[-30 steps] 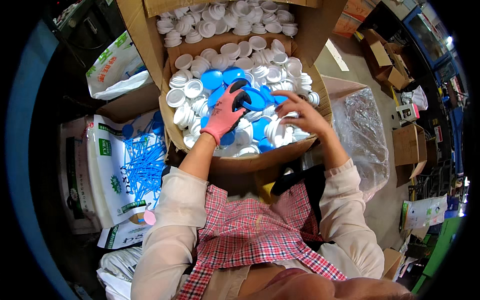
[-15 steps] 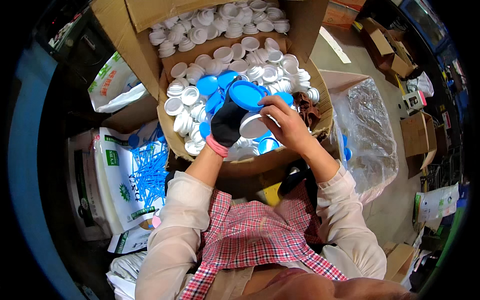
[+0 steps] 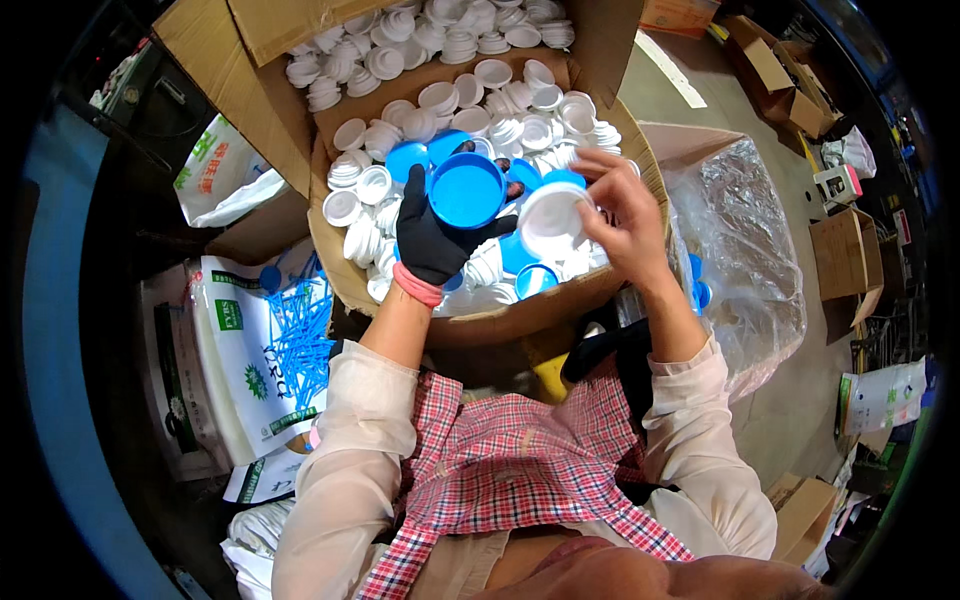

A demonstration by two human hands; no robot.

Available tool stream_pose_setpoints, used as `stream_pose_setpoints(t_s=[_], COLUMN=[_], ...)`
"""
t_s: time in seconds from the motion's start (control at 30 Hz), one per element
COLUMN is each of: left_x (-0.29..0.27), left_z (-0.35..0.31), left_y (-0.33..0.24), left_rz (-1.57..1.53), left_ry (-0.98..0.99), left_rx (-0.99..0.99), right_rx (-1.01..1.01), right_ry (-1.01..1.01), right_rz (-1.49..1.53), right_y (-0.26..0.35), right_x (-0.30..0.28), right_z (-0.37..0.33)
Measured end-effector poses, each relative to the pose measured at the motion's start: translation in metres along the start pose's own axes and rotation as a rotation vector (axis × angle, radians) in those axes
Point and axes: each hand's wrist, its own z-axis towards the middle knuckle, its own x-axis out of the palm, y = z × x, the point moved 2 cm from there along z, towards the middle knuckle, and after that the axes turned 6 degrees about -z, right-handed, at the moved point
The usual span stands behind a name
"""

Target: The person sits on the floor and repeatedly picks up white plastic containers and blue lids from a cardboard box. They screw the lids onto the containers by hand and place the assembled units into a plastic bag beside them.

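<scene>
My left hand (image 3: 432, 235), in a black glove with a pink band at the wrist, holds a round blue lid (image 3: 468, 190) over the cardboard box. The lid's hollow inside faces up, and several fingertips poke out past its far edge. Close by on the right, my bare right hand (image 3: 630, 215) pinches a round white lid (image 3: 553, 222) by its edge. The two lids are apart. Beneath both hands lies a heap of white lids (image 3: 360, 240), with several blue lids (image 3: 407, 162) among them.
The cardboard box (image 3: 480, 328) has a raised flap, with more white lids (image 3: 458, 46) beyond. On the left, thin blue plastic sticks (image 3: 300, 335) lie on a printed sack (image 3: 235, 375). A clear plastic-lined carton (image 3: 745, 250) stands to the right, near open cardboard boxes (image 3: 845, 262).
My right hand has drawn the white lid away from my left hand, up and to the right. The blue lid has turned so that its inside shows.
</scene>
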Motion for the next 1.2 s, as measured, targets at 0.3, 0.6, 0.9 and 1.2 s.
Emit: stream_pose_setpoints(t_s=[0.3, 0.6, 0.9, 1.2], left_x=[-0.024, 0.020, 0.013, 0.015], left_z=[-0.006, -0.020, -0.024, -0.024], left_y=[0.001, 0.006, 0.016, 0.013], left_rz=[1.095, 2.420, 1.664, 1.831], left_ry=[-0.161, 0.093, -0.038, -0.005], left_rx=[0.182, 0.576, 0.442, 0.488], right_rx=[0.251, 0.115, -0.174, -0.173], right_ry=[0.334, 0.092, 0.103, 0.093], right_rz=[0.658, 0.208, -0.252, -0.301], right_y=[-0.012, -0.009, 0.026, 0.027], right_x=[0.026, 0.028, 0.057, 0.063], right_z=[-0.004, 0.000, 0.004, 0.003])
